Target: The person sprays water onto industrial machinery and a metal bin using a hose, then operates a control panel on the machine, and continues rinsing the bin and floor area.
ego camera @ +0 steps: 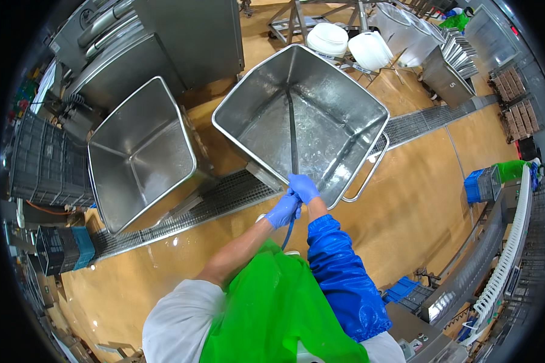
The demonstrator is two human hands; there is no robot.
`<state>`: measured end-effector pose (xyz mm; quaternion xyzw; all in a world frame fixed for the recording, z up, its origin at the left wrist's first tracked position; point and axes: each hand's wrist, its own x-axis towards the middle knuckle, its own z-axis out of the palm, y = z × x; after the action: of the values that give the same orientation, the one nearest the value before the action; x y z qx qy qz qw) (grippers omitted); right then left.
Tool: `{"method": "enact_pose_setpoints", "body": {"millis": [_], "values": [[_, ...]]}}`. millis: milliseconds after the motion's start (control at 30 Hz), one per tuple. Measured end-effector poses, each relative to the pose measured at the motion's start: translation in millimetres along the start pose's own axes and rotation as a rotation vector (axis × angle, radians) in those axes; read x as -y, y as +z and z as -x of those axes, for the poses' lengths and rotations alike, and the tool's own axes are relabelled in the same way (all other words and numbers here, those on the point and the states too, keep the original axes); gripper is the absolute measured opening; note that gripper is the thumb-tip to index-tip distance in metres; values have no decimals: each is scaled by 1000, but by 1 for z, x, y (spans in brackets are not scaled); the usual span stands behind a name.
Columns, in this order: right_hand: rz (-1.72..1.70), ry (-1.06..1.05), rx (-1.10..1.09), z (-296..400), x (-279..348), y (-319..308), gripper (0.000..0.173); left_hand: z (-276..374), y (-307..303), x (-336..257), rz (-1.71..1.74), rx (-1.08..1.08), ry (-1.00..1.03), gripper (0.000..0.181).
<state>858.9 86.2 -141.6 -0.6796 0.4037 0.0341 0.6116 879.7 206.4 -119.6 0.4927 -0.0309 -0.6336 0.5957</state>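
Observation:
Both of my hands, in blue gloves, are shut around a slim dark spray lance (293,131) at the near corner of a stainless steel tub (254,86). My right hand (303,187) is placed forward, by the rim. Just behind it, my left hand (282,212) grips the rear part, which the fingers mostly hide. A blue hose (288,235) hangs below the hands towards the floor. The lance reaches over the tub's interior, whose metal looks wet and shiny. I cannot make out water leaving its tip.
A second steel tub (159,140) stands at the left. A floor drain grating (236,195) runs beneath both. A tubular handle (371,170) juts from the nearer tub's right side. White buckets (327,40) stand beyond it. A conveyor (504,254) lies at the right, near a person's green-clad arm (511,170).

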Motion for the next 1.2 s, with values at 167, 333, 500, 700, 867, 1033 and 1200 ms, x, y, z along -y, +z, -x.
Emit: {"method": "enact_pose_setpoints", "body": {"millis": [167,333,500,700,867,1033,1200], "values": [[-290,185,-164,20,28,-29,29,33,11,50,-271,238,157,26],[432,176,-313,29,38,-51,46,-8,30,56,-404,163,68,26],[499,291,-97,23,12,-67,44,-65,45,41,-285,172,96,31],[382,359,-443,29,-171,-76,36,-33,-30,65,-1235,465,57,60],[454,53,-717,61,-128,-35,47,68,-181,25,-1288,-201,-289,45],[405,-300,-724,107,-93,-14,50,209,-290,49,-1085,-1006,-420,42],[735,-153,-817,126,-90,17,65,316,-326,144,-1021,-985,-333,40]]}}
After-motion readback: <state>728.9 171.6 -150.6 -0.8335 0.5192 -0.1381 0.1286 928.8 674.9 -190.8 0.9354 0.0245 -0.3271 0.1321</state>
